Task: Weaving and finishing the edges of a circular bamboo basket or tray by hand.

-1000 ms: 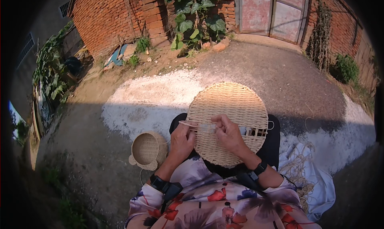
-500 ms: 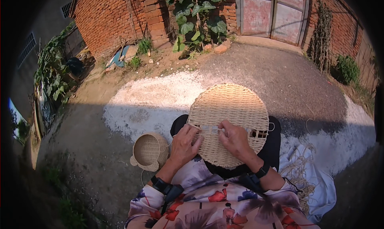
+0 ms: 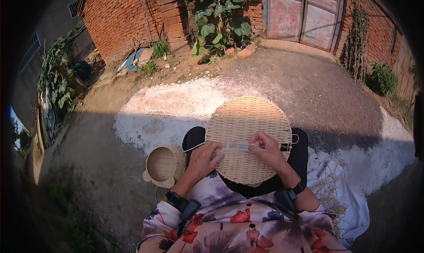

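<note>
A round, straw-coloured woven panel point(image 3: 247, 116) rests across my lap, tilted up toward the far side. An open band crosses its middle, spanned by a few cords, with something pale showing in it. My left hand point(image 3: 204, 159) lies at the panel's left edge, fingers curled onto the weave beside the band. From under that hand a cord point(image 3: 193, 147) sticks out to the left. Over the band, my right hand point(image 3: 267, 150) has thumb and fingertips pinched together; what they hold is too small to make out. A cord loop point(image 3: 295, 139) juts from the panel's right edge.
A small round woven basket point(image 3: 165, 167) lies tipped on the ground by my left knee. On my right, loose cord point(image 3: 329, 193) is heaped on a white cloth sheet point(image 3: 353, 211). Ahead are a leafy plant point(image 3: 218, 19), a brick wall point(image 3: 119, 23) and a double door point(image 3: 304, 14).
My right hand has shifted slightly right along the band, its fingers now pinched upward. My left hand has moved a little left and down, and a cord now shows sticking out beside it.
</note>
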The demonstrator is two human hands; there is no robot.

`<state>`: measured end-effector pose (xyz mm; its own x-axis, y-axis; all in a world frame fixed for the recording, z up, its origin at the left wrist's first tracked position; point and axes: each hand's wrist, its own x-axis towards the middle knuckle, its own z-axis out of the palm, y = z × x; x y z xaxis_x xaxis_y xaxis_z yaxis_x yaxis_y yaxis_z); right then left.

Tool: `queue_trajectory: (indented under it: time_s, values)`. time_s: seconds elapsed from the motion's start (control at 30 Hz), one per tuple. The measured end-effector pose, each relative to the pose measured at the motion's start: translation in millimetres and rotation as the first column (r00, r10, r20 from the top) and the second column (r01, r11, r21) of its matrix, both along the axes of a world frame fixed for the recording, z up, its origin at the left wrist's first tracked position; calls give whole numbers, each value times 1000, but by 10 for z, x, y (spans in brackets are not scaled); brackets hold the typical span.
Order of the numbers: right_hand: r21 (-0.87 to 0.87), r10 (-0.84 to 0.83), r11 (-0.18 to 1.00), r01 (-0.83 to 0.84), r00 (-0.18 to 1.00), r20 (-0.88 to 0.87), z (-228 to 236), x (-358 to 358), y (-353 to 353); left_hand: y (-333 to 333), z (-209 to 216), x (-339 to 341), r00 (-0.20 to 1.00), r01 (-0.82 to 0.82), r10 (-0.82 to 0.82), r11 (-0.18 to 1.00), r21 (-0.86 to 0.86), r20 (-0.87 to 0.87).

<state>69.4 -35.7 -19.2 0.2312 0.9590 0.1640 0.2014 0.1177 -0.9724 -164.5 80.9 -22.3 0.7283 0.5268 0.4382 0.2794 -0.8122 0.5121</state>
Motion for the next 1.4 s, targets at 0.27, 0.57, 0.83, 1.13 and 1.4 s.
queue_trajectory:
  time_s: [0.27,0.57,0.83,1.13,1.4]
  values:
    - [50,-278,958,281,959,-57,96,77,-309,-198,58,50,993,-115,118,976,187,-8]
    - [227,-214,950,213,977,-22,350,-33,-682,-574,536,731,956,222,-137,915,-335,260]
    - [238,-339,932,272,887,314,215,-101,-410,-530,249,465,978,48,98,752,-658,184]
    - [411,-399,907,90,493,773,69,-241,56,-412,252,332,964,-78,171,913,-401,203]
    - [361,-371,919,157,649,664,63,-102,-208,-387,159,704,984,-12,7,1000,25,179]
